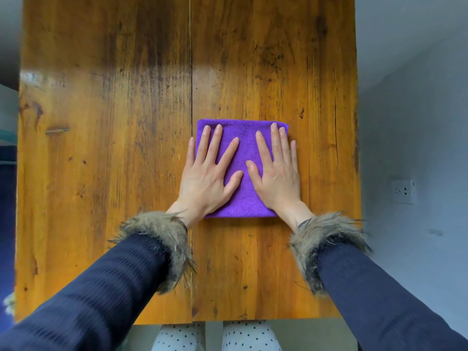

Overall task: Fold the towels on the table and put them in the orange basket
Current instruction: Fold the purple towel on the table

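A purple microfibre towel (pixel 243 171) lies folded into a compact, near-square packet on the wooden worktop (pixel 101 148), right of the seam between the two planks and towards the near half of the surface. Both hands lie flat on it, palms down: the left hand (pixel 209 176) covers its left side with fingers straight and spread, the little finger hanging over the left edge, and the right hand (pixel 277 173) covers the right side the same way, holding nothing. Fur-trimmed cuffs on dark sleeves (pixel 326 239) end just short of the towel's near edge. The step in hand looks like pressing the fold flat to finish it. How many layers the packet has cannot be told from above, though its thick edges suggest more than one fold. The orange basket is not in view, and no other towel shows here. The next move calls for gripping the packet so the layers stay together, lifting it, and carrying it to the basket out of frame.
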Demonstrator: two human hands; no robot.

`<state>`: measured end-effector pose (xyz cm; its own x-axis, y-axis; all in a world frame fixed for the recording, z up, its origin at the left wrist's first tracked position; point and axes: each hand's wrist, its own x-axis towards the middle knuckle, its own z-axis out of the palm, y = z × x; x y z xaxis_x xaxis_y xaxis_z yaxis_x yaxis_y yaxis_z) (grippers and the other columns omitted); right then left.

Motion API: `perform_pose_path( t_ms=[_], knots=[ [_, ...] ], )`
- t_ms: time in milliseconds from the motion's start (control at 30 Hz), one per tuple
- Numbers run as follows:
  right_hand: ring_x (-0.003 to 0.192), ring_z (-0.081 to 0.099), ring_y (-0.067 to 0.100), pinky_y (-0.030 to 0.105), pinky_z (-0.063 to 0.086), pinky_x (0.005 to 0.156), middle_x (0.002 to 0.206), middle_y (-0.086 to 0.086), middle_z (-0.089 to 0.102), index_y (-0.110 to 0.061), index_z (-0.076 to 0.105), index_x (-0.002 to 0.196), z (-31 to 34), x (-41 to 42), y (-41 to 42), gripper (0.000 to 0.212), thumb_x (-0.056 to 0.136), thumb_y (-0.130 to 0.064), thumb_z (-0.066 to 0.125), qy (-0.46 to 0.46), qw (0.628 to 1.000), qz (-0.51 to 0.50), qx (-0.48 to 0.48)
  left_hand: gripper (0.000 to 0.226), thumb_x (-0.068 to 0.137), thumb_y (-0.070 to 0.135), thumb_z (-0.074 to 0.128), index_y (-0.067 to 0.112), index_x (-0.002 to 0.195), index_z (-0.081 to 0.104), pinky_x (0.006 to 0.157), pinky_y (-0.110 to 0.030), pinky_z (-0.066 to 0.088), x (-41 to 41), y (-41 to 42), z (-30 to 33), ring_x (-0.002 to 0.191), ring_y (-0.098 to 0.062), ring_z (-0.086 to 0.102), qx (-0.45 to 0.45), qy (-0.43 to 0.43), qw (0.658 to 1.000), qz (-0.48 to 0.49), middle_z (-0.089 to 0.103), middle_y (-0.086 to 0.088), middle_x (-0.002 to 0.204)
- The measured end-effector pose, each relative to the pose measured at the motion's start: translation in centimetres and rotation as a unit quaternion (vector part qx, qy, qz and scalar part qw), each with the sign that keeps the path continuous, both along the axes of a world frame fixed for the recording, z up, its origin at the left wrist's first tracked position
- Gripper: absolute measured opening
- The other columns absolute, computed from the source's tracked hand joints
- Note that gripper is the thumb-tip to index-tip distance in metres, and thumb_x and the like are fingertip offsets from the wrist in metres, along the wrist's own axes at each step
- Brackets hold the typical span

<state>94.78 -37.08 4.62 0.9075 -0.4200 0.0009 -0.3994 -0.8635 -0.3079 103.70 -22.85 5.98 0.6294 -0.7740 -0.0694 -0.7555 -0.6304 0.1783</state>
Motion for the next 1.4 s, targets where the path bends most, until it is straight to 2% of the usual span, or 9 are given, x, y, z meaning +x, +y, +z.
perform_pose_path(
  t_ms=[167,300,400,500,633,767,967,1167,1400],
  knots=[
    [0.145,0.007,0.025,0.042,0.0,0.116,0.156,0.011,0.014,-0.016,0.029,0.146,1.5,-0.3,-0.1,0.061,0.091,-0.044,0.032,0.016,0.997,-0.002,0.077,0.061,0.09,0.045,0.035,0.02,0.146,0.028,0.114,-0.048,0.01,0.2,0.5,0.9,0.144,-0.03,0.008,-0.033,0.08,0.996,0.006,0.016,-0.012,0.156],
    [0.134,0.036,0.029,0.038,0.024,0.112,0.143,0.016,0.041,-0.007,0.048,0.133,3.6,-2.7,0.6,0.048,0.09,-0.028,0.042,-0.07,0.98,-0.115,0.147,0.056,0.09,0.02,0.049,0.01,0.142,0.034,0.115,-0.035,0.02,-1.1,2.5,2.7,0.14,-0.029,0.024,-0.158,0.161,0.971,0.084,0.028,-0.017,0.15],
    [0.106,0.054,0.024,0.032,0.041,0.094,0.116,0.011,0.055,-0.004,0.055,0.118,5.1,-3.9,1.0,0.031,0.09,-0.016,0.052,-0.078,0.947,-0.223,0.219,0.052,0.09,0.009,0.053,0.005,0.139,0.037,0.107,-0.031,0.032,-1.7,3.6,3.7,0.123,-0.026,0.045,-0.222,0.238,0.921,0.216,0.043,-0.017,0.135],
    [0.096,0.057,0.022,0.027,0.039,0.085,0.102,0.007,0.062,-0.007,0.057,0.113,6.2,-3.5,0.5,0.027,0.092,-0.023,0.055,0.007,0.904,-0.308,0.296,0.049,0.09,0.014,0.055,0.01,0.137,0.039,0.09,-0.026,0.04,-1.4,3.7,4.4,0.097,-0.017,0.054,-0.203,0.322,0.86,0.341,0.054,-0.009,0.122],
    [0.087,0.06,0.029,0.03,0.041,0.071,0.091,0.012,0.069,-0.003,0.067,0.084,5.8,-1.6,-0.8,0.034,0.091,-0.034,0.055,0.082,0.849,-0.362,0.376,0.041,0.091,0.02,0.056,0.012,0.131,0.047,0.093,-0.04,0.047,0.5,2.9,4.3,0.094,-0.019,0.058,-0.202,0.408,0.791,0.409,0.059,0.002,0.099],
    [0.07,0.055,0.021,0.029,0.039,0.063,0.074,0.007,0.061,-0.011,0.053,0.054,5.4,-0.4,-1.9,0.038,0.087,-0.028,0.062,0.092,0.815,-0.378,0.429,0.035,0.09,0.018,0.059,0.007,0.122,0.054,0.077,-0.027,0.048,2.3,1.5,4.2,0.084,-0.011,0.058,-0.203,0.479,0.741,0.425,0.061,0.002,0.09],
    [0.06,0.051,0.007,0.02,0.039,0.054,0.086,0.002,0.062,-0.01,0.065,0.085,6.1,0.2,-2.7,0.013,0.087,-0.023,0.064,0.129,0.789,-0.363,0.478,0.04,0.082,0.024,0.068,0.013,0.118,0.053,0.087,-0.034,0.05,2.3,0.9,4.0,0.091,-0.019,0.061,-0.14,0.43,0.794,0.406,0.063,-0.002,0.1],
    [0.066,0.052,0.009,0.025,0.044,0.071,0.088,0.003,0.061,-0.002,0.061,0.107,7.1,0.5,-3.2,0.025,0.087,-0.017,0.064,0.155,0.74,-0.36,0.546,0.033,0.085,0.018,0.066,0.016,0.114,0.051,0.064,-0.027,0.045,1.9,0.9,4.4,0.071,-0.014,0.057,-0.176,0.47,0.754,0.424,0.059,-0.002,0.086],
    [0.083,0.063,0.015,0.027,0.049,0.08,0.092,0.002,0.066,-0.013,0.06,0.083,7.9,0.0,-3.4,0.005,0.086,-0.011,0.064,0.15,0.725,-0.293,0.605,0.024,0.088,0.01,0.06,0.017,0.109,0.051,0.051,-0.021,0.046,0.6,2.5,5.5,0.069,-0.013,0.059,-0.23,0.554,0.665,0.446,0.058,-0.002,0.087]
  ],
)
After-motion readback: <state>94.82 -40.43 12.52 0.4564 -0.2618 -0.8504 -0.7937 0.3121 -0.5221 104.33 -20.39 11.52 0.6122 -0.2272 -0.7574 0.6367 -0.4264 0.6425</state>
